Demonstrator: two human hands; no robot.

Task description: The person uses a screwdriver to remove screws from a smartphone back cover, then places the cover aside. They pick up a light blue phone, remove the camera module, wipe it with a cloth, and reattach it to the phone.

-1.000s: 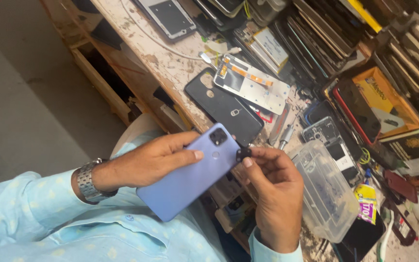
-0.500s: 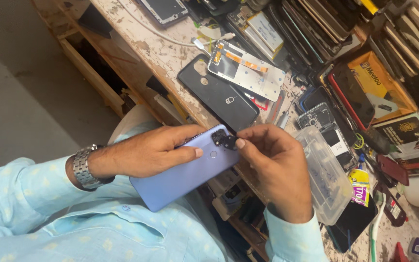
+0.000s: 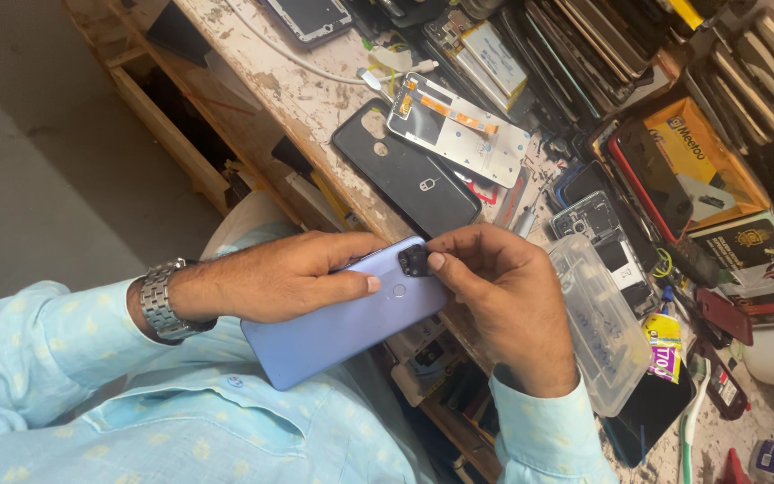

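Scene: a person in a pale blue shirt sat at a cluttered wooden workbench (image 3: 302,103), seen from above.
Left hand: the left hand (image 3: 284,273), a steel watch (image 3: 161,298) on its wrist, lay across the back of a lavender phone (image 3: 347,323), thumb pressed flat on the shell, fingers curled over its far edge.
Right hand: the right hand (image 3: 503,291) met the phone's upper corner, thumb and forefinger pinched together on the small black camera module (image 3: 414,261).
Phone: held in the air just in front of the bench edge, back side up, tilted, above the person's lap.
On the bench: a black phone back cover (image 3: 405,175) and a white phone frame (image 3: 459,130) lay just beyond the hands; a clear plastic box (image 3: 597,332) stood beside the right wrist.
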